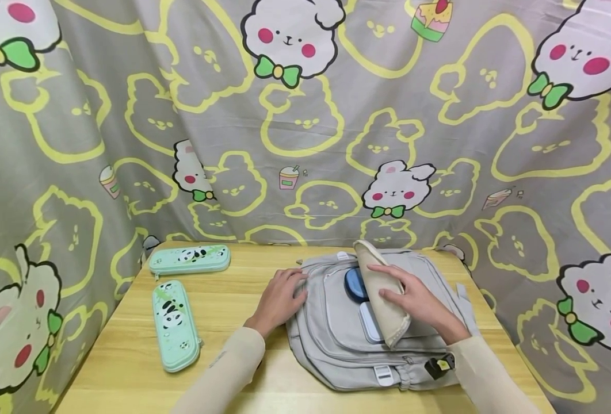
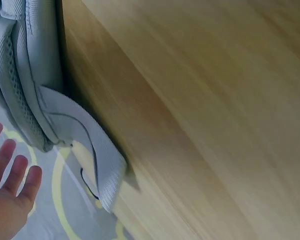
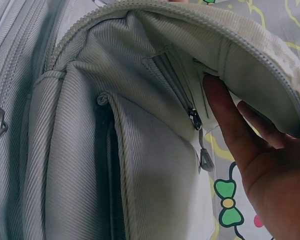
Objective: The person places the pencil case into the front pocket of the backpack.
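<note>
A grey backpack (image 1: pixel 347 365) lies on the wooden table. Its cream front flap (image 1: pixel 390 321) stands raised. Beneath the flap show a dark blue rounded case (image 1: pixel 355 285) and a pale blue-white flat item (image 1: pixel 370 323). My right hand (image 1: pixel 411 293) touches the flap with fingers extended. In the right wrist view, that hand (image 3: pixel 270 160) reaches against the flap's inner side, by a small zipper pull (image 3: pixel 206 160). At the backpack's left edge rests my left hand (image 1: pixel 279 299), its fingers fairly straight and spread. The left wrist view shows its fingers (image 2: pixel 15 175) near a grey strap (image 2: pixel 85 125).
Two mint-green panda pencil cases lie on the table's left side: one pencil case (image 1: pixel 188 260) crosswise at the back, another pencil case (image 1: pixel 173 330) nearer me. A black buckle-like piece (image 1: pixel 437 366) hangs at the backpack's lower right. A patterned curtain (image 1: pixel 310 126) surrounds the table.
</note>
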A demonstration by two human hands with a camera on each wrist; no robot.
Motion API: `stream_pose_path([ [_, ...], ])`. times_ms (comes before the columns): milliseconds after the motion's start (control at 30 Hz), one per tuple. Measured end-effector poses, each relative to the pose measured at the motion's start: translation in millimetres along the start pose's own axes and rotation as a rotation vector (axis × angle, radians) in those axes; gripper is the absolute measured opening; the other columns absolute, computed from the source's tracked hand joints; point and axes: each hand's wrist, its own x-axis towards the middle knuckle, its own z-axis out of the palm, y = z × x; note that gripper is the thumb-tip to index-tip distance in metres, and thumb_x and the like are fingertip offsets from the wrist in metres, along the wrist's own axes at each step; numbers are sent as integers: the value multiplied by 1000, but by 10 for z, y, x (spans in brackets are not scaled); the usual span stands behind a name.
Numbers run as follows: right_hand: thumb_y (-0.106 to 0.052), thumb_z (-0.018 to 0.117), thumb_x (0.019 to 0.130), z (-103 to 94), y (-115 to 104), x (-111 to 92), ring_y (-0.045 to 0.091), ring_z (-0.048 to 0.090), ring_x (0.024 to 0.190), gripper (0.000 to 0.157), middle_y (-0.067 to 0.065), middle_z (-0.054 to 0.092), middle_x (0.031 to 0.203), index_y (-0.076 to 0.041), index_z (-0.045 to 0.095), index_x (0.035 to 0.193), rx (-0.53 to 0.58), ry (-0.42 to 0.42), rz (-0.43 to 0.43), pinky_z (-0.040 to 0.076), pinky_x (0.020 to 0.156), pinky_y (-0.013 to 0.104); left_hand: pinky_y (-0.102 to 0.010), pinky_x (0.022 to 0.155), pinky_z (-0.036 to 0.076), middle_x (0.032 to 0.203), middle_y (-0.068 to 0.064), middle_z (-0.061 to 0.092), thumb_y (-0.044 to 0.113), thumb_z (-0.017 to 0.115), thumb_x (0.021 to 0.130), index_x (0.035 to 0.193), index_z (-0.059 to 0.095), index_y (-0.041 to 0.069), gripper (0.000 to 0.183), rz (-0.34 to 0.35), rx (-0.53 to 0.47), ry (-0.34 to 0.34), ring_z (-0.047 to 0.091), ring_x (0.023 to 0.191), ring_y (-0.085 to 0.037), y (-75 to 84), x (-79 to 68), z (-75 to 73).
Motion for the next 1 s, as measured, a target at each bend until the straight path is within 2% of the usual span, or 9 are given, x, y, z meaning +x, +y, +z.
stream_pose_path([
  [333, -11, 70, 107, -5, 27, -12, 41, 54, 144, 54, 15, 53, 165, -18, 58, 159, 5, 5, 6, 52, 106, 24, -54, 111, 54, 147, -11, 67, 22, 77, 101, 135, 75, 13, 35, -63, 23, 3, 60, 136, -35, 18, -188, -112],
  [767, -11, 70, 107, 3, 32, -6, 40, 55, 143, 53, 16, 53, 165, -17, 59, 158, -4, 9, -9, 53, 104, 23, -59, 113, 51, 150, -15, 65, 20, 83, 97, 135, 75, 9, 41, -162, 21, 42, 58, 138, -40, -146, -403, -303],
  [1000, -11, 70, 107, 10, 53, 2, 39, 56, 141, 53, 17, 54, 164, -17, 59, 158, 2, 7, -12, 54, 103, 24, -60, 114, 49, 153, -15, 63, 21, 80, 99, 138, 74, 11, 41, -223, 32, 42, 55, 141, -40, -198, -471, -403],
])
